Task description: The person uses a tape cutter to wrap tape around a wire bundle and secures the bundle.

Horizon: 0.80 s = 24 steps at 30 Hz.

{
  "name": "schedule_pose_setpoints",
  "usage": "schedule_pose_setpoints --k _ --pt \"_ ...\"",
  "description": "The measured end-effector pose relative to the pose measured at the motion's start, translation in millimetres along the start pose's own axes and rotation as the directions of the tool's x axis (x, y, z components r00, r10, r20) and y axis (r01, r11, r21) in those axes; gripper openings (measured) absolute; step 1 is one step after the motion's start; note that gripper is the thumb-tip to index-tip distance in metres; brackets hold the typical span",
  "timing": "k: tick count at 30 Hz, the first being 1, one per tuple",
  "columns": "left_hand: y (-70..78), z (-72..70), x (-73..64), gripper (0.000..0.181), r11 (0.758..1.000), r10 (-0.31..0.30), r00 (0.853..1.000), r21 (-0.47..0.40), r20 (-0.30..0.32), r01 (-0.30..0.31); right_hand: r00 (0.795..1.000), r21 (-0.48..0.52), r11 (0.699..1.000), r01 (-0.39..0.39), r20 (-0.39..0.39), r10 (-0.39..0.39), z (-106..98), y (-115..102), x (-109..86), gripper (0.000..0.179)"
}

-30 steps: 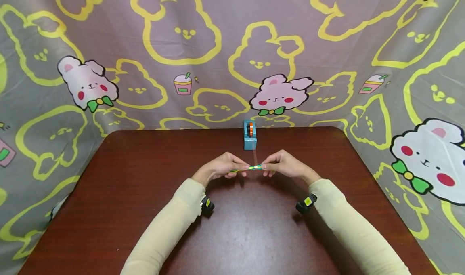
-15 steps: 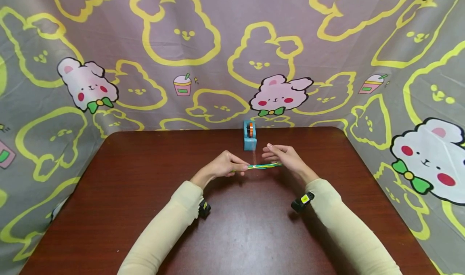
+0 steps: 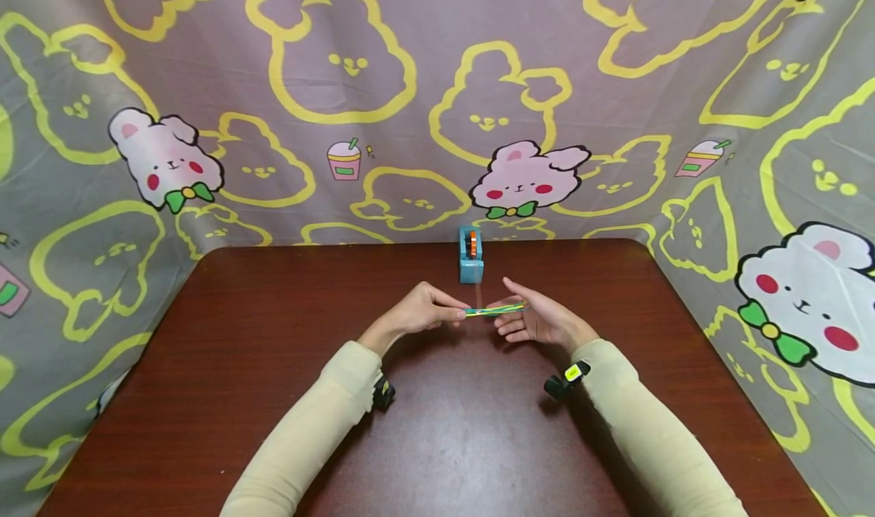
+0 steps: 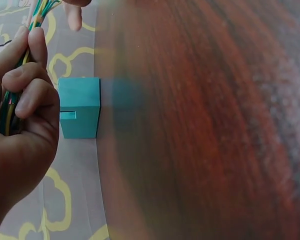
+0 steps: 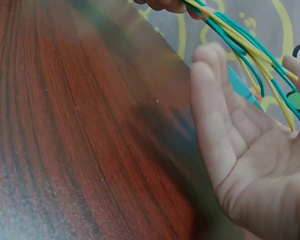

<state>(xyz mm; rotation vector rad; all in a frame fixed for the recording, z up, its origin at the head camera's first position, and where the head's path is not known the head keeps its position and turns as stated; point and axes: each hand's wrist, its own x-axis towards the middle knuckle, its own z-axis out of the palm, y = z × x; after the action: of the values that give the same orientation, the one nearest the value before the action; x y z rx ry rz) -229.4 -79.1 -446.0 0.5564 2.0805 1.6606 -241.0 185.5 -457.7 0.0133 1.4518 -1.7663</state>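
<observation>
My left hand pinches a bundle of thin green and yellow wires between thumb and fingers. In the left wrist view, part of the bundle also runs down through the curled fingers. From the blue tape dispenser, a strip of clear tape stretches to the bundle close to the left fingertips. My right hand is spread with its palm turned up beside the free ends. These wire ends fan out over the palm in the right wrist view, between thumb and fingers, ungripped.
The dispenser holds an orange-cored roll and stands near the back edge of the dark brown wooden table. A patterned cloth hangs behind the table and along both sides. Black wrist cameras sit on both wrists.
My right hand has let go of the wires, drawn away to the right and turned its palm up, with the fingers spread. The left hand keeps its pinch on the bundle.
</observation>
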Motion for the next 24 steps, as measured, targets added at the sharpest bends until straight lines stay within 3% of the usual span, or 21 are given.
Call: schedule_pose_setpoints --k 5,13,24 --pt "-1.7 0.3 0.0 0.019 0.999 0.032 0.999 0.03 -0.011 -0.032 1.0 0.036 0.999 -0.006 0.02 0.005 -0.5 2.1 -0.2 0.059" --pt "-1.7 1.9 0.2 0.015 0.998 0.047 0.999 0.05 -0.016 -0.046 0.994 0.032 0.997 0.069 0.085 -0.072 -1.3 3.6 -1.2 0.02" --pt "-2.9 0.9 1.9 0.018 0.999 0.04 0.999 0.027 -0.006 -0.04 0.984 -0.054 0.986 0.16 0.084 -0.155 -1.9 -1.3 -3.8 0.013"
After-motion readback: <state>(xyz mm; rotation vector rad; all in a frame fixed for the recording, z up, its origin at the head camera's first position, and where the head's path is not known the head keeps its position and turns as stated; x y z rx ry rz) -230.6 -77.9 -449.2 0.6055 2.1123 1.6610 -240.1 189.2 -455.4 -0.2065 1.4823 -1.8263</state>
